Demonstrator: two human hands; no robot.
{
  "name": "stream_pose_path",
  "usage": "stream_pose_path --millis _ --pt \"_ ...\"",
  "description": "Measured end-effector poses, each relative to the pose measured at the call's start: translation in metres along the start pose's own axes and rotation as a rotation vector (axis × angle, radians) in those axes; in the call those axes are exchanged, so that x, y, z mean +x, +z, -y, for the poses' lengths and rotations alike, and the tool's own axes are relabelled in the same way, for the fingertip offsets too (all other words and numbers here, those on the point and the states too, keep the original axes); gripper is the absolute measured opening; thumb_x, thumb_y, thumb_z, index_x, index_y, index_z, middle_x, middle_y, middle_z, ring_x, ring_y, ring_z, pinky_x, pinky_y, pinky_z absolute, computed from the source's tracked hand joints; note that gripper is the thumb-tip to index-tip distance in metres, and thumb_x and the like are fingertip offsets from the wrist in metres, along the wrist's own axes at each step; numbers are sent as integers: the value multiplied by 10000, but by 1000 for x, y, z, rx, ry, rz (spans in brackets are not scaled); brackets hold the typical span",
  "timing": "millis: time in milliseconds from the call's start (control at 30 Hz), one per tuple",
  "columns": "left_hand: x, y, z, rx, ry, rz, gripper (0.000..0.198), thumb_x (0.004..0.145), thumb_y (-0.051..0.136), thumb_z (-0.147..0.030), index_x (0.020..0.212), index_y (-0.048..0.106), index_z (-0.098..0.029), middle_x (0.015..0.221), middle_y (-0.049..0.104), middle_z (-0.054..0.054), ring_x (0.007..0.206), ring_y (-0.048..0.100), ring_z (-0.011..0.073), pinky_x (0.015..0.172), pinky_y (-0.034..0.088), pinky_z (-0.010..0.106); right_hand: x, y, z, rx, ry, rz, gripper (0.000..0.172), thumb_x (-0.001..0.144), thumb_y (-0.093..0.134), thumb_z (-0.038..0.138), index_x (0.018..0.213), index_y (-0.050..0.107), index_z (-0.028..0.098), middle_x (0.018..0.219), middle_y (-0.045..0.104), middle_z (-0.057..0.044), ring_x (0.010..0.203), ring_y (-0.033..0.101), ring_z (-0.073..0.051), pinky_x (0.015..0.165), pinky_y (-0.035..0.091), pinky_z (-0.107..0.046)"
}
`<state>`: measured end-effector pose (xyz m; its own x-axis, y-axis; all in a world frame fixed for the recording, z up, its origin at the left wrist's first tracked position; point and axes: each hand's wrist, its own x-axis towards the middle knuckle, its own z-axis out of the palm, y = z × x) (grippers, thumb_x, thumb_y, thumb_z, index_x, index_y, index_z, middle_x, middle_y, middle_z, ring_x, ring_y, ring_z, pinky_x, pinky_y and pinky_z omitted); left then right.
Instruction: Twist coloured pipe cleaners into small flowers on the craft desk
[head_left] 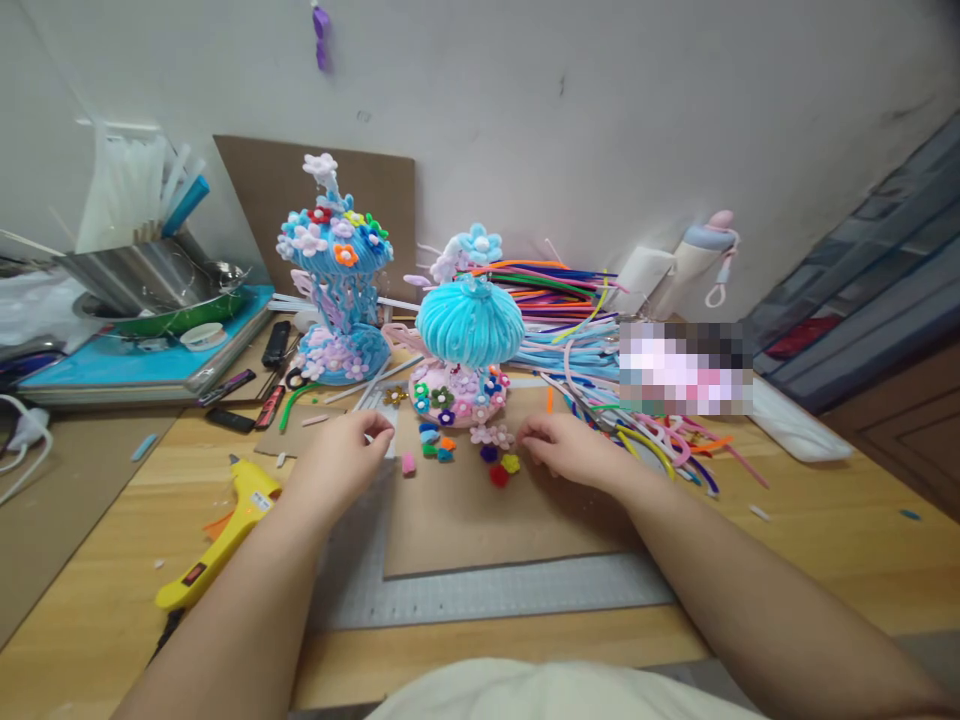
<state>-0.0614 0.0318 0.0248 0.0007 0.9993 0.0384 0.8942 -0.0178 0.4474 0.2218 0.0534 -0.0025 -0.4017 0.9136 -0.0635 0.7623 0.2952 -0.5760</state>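
Note:
A blue pipe-cleaner mushroom (469,322) stands on a pink base (459,402) dotted with small flowers, on a brown cardboard sheet (480,520). Several loose little pipe-cleaner flowers (437,445) lie in front of it. My left hand (345,458) rests left of them, fingers curled, thumb and fingertips pinched together at something too small to name. My right hand (566,448) lies to the right, fingers bent down onto the cardboard close to a pink flower (501,436) and a yellow flower (511,463). A taller finished blue mushroom (335,270) stands behind on the left.
A yellow glue gun (225,535) lies at the left on the wooden table. Under the cardboard is a grey cutting mat (487,595). A heap of coloured pipe cleaners (585,330) fills the right rear. Trays, a metal bowl (161,285) and pens lie at the left rear.

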Motion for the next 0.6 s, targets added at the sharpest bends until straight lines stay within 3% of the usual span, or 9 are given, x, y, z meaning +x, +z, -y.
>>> stream_pose_path --millis 133,267,433,600 --pt "3 0 8 18 8 33 213 754 459 -270 825 653 -218 824 695 42 760 601 209 611 365 254 1 2 0 -45 3 -175 205 816 448 222 843 649 190 747 651 -31 678 581 -156 601 382 -236" --pt "-1 13 -4 -89 167 48 194 773 459 -251 801 647 -212 808 682 30 755 591 193 651 390 257 0 10 4 4 -24 -280 206 811 453 220 878 644 182 760 663 -30 680 584 -160 615 398 -242" --pt "-7 37 -20 -78 444 -26 141 742 551 -195 844 648 -202 926 600 61 890 538 206 763 392 299 -3 23 11 113 -62 -278 205 811 471 238 880 654 180 746 672 -31 644 592 -161 598 418 -241" --pt "-7 49 -20 -2 485 -66 116 725 589 -167 831 626 -192 926 552 70 908 508 228 773 389 348 -6 28 19 156 -120 -240 202 813 471 209 886 659 187 789 672 -47 724 603 -183 638 429 -260"
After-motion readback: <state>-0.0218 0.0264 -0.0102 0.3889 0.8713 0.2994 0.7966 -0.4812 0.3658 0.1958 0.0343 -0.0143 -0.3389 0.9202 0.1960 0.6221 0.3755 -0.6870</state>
